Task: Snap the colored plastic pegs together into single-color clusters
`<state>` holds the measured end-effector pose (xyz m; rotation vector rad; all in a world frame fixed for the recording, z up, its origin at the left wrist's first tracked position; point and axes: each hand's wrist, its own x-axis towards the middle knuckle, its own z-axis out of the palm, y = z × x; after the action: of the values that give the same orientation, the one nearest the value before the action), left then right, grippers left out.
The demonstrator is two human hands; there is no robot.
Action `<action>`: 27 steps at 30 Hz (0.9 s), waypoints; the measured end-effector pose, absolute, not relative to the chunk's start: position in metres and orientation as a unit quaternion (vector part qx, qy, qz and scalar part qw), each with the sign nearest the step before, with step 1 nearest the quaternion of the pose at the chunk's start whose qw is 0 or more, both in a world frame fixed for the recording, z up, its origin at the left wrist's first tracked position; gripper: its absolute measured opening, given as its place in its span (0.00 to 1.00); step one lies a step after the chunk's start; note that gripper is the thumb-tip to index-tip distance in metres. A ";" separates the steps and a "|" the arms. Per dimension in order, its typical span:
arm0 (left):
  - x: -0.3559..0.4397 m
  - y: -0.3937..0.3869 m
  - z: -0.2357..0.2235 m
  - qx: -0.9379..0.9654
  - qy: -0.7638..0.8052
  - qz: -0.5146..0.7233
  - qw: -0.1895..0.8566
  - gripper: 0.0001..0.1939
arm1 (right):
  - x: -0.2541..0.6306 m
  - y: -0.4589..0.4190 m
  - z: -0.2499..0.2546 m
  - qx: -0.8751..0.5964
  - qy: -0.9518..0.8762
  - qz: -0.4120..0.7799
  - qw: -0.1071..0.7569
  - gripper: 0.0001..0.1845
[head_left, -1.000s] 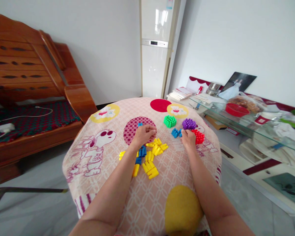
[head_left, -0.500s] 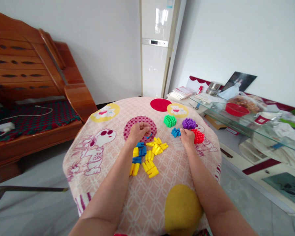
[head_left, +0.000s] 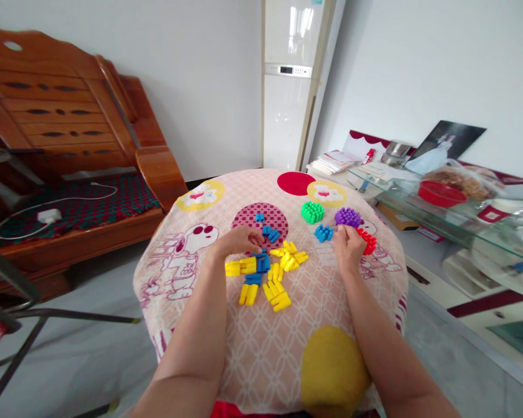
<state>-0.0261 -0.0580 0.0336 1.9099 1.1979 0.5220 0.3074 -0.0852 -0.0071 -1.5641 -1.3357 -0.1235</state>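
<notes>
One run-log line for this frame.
left hand: near blue pieces, grip unclear | right hand: between blue cluster and red cluster, grip unclear | rest: yellow pieces, green cluster, purple cluster on tablecloth

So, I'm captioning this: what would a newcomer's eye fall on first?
Probably the yellow pieces in the middle of the table, with blue pieces among them. Next, beyond them to the right, a green cluster, a purple cluster and, beside the right hand, a red cluster.
</notes>
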 end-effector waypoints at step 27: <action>-0.016 -0.057 0.036 0.807 0.490 0.074 0.321 0.13 | 0.313 -0.071 -0.018 -0.680 -0.584 0.091 0.434 0.21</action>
<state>-0.0161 -0.0570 0.0362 2.1209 1.2877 0.1937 0.3127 -0.0705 -0.0182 -1.6934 -1.4547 0.2266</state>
